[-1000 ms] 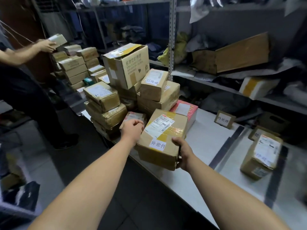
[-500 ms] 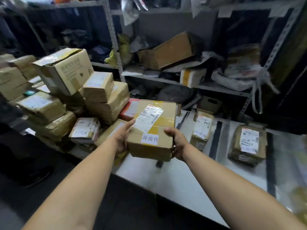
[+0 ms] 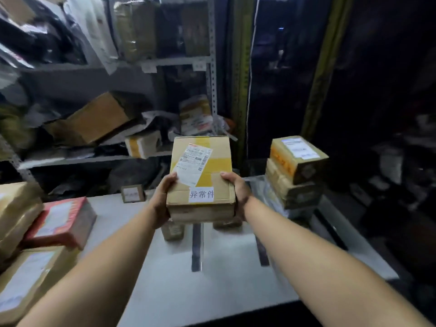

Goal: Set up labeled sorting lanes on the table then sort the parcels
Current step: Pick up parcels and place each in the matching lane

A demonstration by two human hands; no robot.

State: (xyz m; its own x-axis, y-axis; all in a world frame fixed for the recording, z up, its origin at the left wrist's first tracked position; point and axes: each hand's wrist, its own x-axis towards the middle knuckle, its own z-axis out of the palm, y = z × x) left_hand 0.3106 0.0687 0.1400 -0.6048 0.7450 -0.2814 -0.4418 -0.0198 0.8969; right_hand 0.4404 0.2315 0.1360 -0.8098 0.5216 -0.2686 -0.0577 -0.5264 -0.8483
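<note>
A brown cardboard parcel [image 3: 203,175] with yellow tape, a shipping label and a white sticker with Chinese characters hangs in the air above the white table [image 3: 169,274]. My left hand [image 3: 162,197] grips its left side and my right hand [image 3: 238,194] grips its right side. Dark tape strips [image 3: 197,246] divide the table into lanes. Under the held parcel, two small parcels [image 3: 173,230] stand partly hidden. A small card label [image 3: 132,193] stands at the table's back edge.
Stacked parcels [image 3: 295,171] sit at the right end of the table. A red parcel [image 3: 61,220] and brown boxes [image 3: 26,277] crowd the left. Metal shelving [image 3: 213,90] with loose boxes and bags stands behind. The far right is dark.
The parcel was lifted off the pile at the left and carried to the right, over the taped lanes. My view has turned right; the other person is out of sight.
</note>
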